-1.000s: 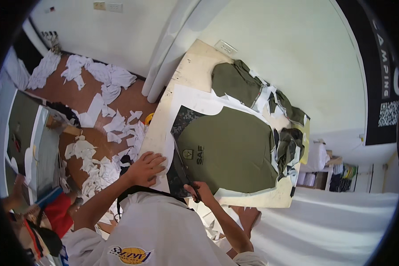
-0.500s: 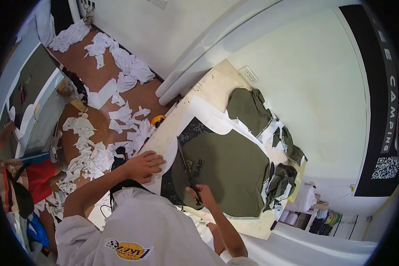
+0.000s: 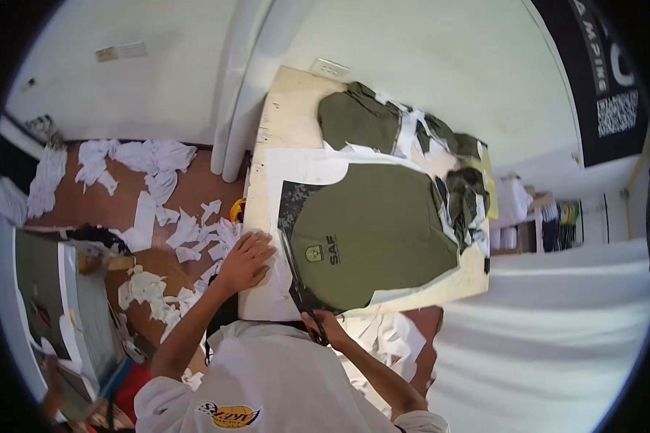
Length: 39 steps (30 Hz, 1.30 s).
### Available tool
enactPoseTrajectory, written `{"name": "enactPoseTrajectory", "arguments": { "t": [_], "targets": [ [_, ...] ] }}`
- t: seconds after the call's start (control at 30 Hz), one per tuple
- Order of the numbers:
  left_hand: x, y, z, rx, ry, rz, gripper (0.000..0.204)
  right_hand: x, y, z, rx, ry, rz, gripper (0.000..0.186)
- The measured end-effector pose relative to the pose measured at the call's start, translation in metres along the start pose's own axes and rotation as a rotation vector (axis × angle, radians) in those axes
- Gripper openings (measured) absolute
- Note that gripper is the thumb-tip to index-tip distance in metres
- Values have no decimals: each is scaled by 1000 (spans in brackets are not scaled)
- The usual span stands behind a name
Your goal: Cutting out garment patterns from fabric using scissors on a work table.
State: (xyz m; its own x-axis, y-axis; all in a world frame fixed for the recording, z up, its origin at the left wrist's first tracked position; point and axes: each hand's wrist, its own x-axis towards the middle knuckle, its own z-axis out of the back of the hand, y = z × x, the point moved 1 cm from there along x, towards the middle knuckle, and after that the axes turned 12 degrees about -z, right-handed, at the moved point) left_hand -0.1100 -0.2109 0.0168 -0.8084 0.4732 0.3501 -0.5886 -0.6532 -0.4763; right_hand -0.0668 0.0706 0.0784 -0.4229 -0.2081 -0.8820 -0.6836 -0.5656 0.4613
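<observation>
**Scissors at the green cloth's edge**

Dark scissors (image 3: 295,273) lie near the frame's centre along the left edge of green cloth (image 3: 390,216), long axis steep, tip pointing up and slightly left. The right hand's (image 3: 325,328) fingers are clamped on the handles; the left hand's (image 3: 247,261), slightly apart, press flat at the bench's (image 3: 278,108) left edge. Dark lettering (image 3: 333,250) and a crest (image 3: 314,253) mark the cloth.

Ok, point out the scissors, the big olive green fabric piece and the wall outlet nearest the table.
Scissors (image 3: 294,270): head view, on the blades.
Big olive green fabric piece (image 3: 379,227): head view, on its plain middle.
Wall outlet (image 3: 330,68): head view, on its faceplate.
</observation>
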Motion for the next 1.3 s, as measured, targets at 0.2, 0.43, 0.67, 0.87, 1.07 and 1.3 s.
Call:
{"name": "enactPoseTrajectory", "arguments": {
  "t": [0.2, 0.43, 0.67, 0.87, 1.07, 1.3],
  "targets": [
    [-6, 3, -8, -106, -117, 5, 43, 30, 20, -64, 188, -143, -11, 50],
    [-5, 7, -8, -199, -153, 23, 44, 56, 35, -84, 279, -221, 64, 60],
    [-12, 14, -10, -233, -166, 40, 42, 45, 62, -90, 276, -244, 19, 60],
    [-11, 15, -14, -238, -204, -4, 42, 61, 80, -80, 389, -242, 55, 54],
    [-10, 14, -12, -201, -253, 1, 40, 64, 94, -71, 357, -267, 2, 55],
    [-10, 14, -19, -157, -276, -39, 41, 84, 111, -61, 401, -218, 61, 56]
  ]
}}
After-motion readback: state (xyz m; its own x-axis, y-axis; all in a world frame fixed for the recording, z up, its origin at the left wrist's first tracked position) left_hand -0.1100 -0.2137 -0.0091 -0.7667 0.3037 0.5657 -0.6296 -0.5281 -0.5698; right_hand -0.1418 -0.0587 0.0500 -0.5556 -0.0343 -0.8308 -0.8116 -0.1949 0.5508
